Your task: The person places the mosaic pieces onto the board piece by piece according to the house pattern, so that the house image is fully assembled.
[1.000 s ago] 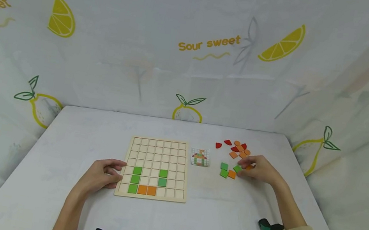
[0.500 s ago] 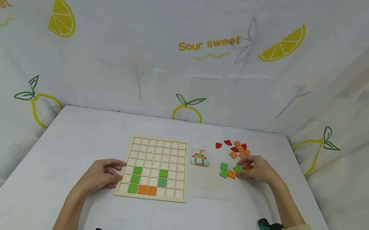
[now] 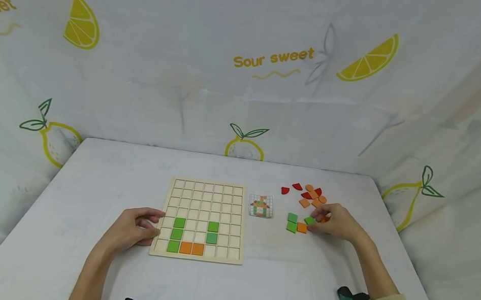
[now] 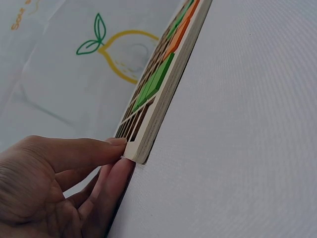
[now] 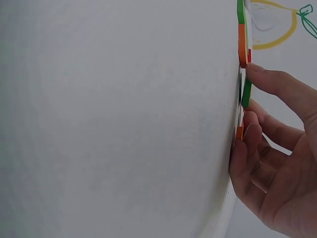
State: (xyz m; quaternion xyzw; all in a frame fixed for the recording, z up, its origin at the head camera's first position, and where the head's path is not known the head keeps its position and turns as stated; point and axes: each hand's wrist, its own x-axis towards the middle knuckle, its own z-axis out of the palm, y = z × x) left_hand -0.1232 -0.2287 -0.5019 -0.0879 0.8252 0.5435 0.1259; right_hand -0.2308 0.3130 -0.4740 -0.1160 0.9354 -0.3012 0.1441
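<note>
A wooden grid board (image 3: 228, 205) lies mid-table, with green square tiles (image 3: 176, 233) and two orange square tiles (image 3: 191, 249) set in its lower rows. My left hand (image 3: 133, 227) holds the board's left edge; the left wrist view shows the thumb (image 4: 116, 142) on top near the corner and a finger against the side. My right hand (image 3: 337, 221) pinches a green square tile (image 5: 247, 94) between thumb and index finger, slightly raised off the table. Beside it lie two loose green tiles (image 3: 292, 218) and an orange tile (image 3: 302, 228). Another orange tile (image 3: 325, 219) is partly hidden by the right hand.
A small pattern card (image 3: 261, 206) lies just right of the board. Behind the right hand are scattered red quarter-round pieces (image 3: 285, 190), orange round pieces (image 3: 309, 187) and orange squares (image 3: 304, 203). A printed white curtain (image 3: 158, 108) stands behind the table.
Both hands stay almost where they were. The green tile at the right fingertips has shifted only very slightly; the board and loose pieces look the same.
</note>
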